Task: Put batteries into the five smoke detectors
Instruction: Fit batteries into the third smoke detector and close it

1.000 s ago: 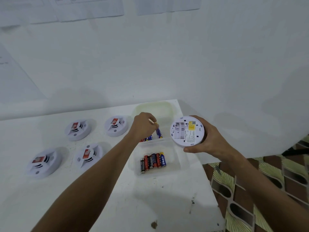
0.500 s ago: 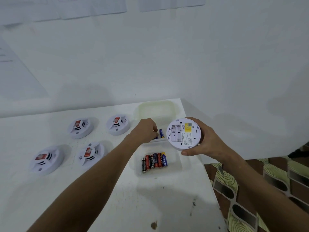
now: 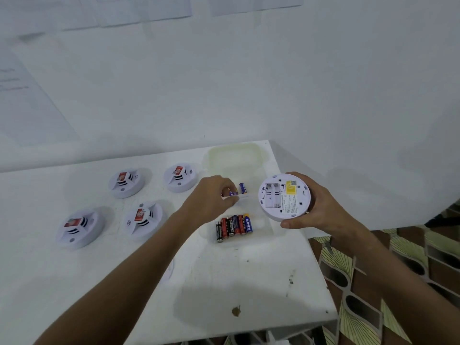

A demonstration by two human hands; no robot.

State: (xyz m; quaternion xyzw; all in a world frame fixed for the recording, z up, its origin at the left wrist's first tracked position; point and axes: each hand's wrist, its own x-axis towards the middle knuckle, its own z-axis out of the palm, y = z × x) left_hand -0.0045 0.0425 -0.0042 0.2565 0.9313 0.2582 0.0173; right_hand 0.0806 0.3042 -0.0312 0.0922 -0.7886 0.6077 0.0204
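Observation:
My right hand [image 3: 321, 210] grips a white round smoke detector [image 3: 285, 196] just past the table's right edge, back side up, its battery bay showing empty. My left hand [image 3: 214, 197] reaches into the far compartment of a clear plastic tray [image 3: 265, 231], fingers curled and pinching a blue battery [image 3: 232, 192]. Another blue battery [image 3: 242, 188] lies beside it. Several batteries [image 3: 234, 226], red, black and blue, lie in a row in the tray's near compartment. Other detectors lie face up on the white table: far pair [image 3: 125, 183] [image 3: 179, 176], near pair [image 3: 143, 219] [image 3: 78, 227].
The tray's open lid [image 3: 234, 155] lies at the table's far right corner against the white wall. A white round piece [image 3: 169, 270] peeks out under my left forearm. The table's [image 3: 249, 282] right edge drops to a patterned floor [image 3: 373, 282].
My right hand has brought the detector left and lower, closer to the tray. My left hand has stayed in the far compartment, its fingers curling lower onto the batteries.

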